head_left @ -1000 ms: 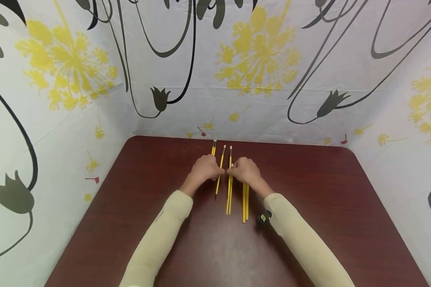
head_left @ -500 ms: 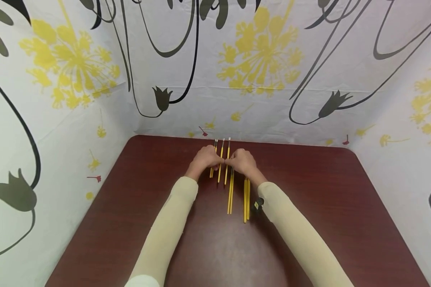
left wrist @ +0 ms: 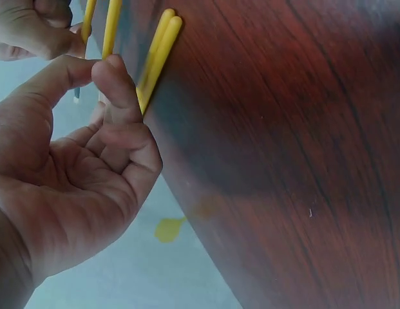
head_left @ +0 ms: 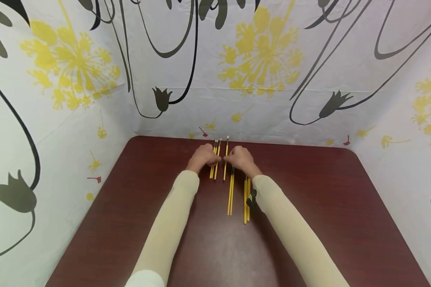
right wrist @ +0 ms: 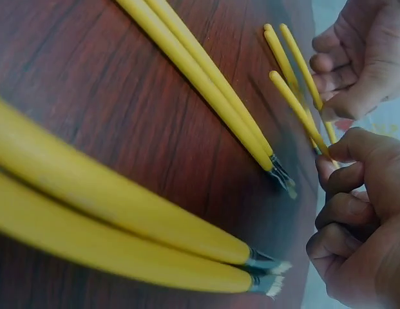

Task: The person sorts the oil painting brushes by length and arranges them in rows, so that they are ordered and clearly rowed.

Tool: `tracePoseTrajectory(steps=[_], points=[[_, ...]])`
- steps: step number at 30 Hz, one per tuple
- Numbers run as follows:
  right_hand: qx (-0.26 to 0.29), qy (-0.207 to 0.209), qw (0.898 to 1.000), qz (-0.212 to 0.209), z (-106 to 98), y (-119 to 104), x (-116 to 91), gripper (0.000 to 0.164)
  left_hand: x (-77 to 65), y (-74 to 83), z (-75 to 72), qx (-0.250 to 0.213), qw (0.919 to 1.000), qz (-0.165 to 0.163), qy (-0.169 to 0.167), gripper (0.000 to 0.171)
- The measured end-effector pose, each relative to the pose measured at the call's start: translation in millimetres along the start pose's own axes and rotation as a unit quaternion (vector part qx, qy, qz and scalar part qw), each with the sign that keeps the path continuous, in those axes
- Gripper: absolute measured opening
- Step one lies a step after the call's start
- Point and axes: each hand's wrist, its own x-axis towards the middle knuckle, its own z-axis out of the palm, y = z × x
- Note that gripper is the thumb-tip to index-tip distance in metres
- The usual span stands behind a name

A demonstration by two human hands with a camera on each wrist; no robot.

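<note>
My left hand point(head_left: 203, 155) pinches a thin yellow paintbrush point(left wrist: 111, 29) between thumb and forefinger near the table's far edge. Just left of that brush lies a pair of yellow paintbrushes point(right wrist: 283, 58), partly covered by this hand in the head view. Facing it, my right hand point(head_left: 240, 158) pinches another yellow paintbrush point(right wrist: 293, 103), its pale bristles pointing to the wall. Beneath and in front of the right hand, two more brush pairs lie on the table: a middle pair point(head_left: 231, 195) and a thicker right pair point(head_left: 246, 201), whose bristle ends the right hand and wrist hide in the head view.
The dark red-brown table point(head_left: 327, 199) has rounded far corners. White cloth walls point(head_left: 265, 115) with flower prints stand close behind it and along both sides. A small dark device point(head_left: 251, 198) sits at the right wrist.
The right hand has taken a brush from the middle group and carried it toward the far edge. The left hand has moved its brush leftward, up against the left pair.
</note>
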Motion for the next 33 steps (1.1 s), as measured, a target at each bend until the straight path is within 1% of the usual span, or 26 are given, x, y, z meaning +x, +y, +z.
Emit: tracePoseTrajectory(steps=[3,6,9,12,14,17,21,24,29,33], points=[[-0.002,-0.009,1.000,0.010,4.1,-1.5,3.3,0.052,5.9,0.7,1.5,0.011,0.9996,-0.028,0.001,0.031],[-0.007,-0.017,1.000,0.017,6.8,-4.1,6.2,0.052,9.0,2.7,0.6,0.016,0.9990,-0.042,-0.005,0.031],[-0.020,-0.015,0.999,0.020,8.6,-5.3,8.7,0.052,10.4,4.7,-0.6,0.016,0.9990,-0.041,-0.004,0.030],[-0.034,-0.010,0.999,0.021,9.5,-5.2,11.1,0.054,10.9,6.4,-1.8,0.012,0.9994,-0.032,-0.002,0.029],[-0.041,-0.011,0.999,0.020,10.0,-4.7,12.5,0.054,11.9,6.8,-2.5,0.007,0.9995,-0.030,-0.007,0.027],[-0.046,-0.017,0.999,0.019,11.0,-3.2,14.4,0.054,14.7,7.2,-4.2,0.000,0.9990,-0.034,-0.030,0.028],[-0.048,-0.018,0.998,0.024,10.8,-0.5,15.3,0.055,18.1,9.8,-7.2,-0.019,0.9965,-0.043,-0.070,0.040],[-0.046,-0.016,0.999,0.024,11.0,0.3,14.9,0.055,18.4,11.9,-8.5,-0.029,0.9947,-0.049,-0.086,0.044],[-0.043,-0.011,0.999,0.020,12.8,-0.8,13.5,0.053,15.7,12.9,-10.2,-0.029,0.9938,-0.053,-0.093,0.043],[-0.044,-0.005,0.999,0.021,15.2,-2.8,12.3,0.051,14.1,10.8,-10.6,-0.030,0.9940,-0.053,-0.090,0.040]])
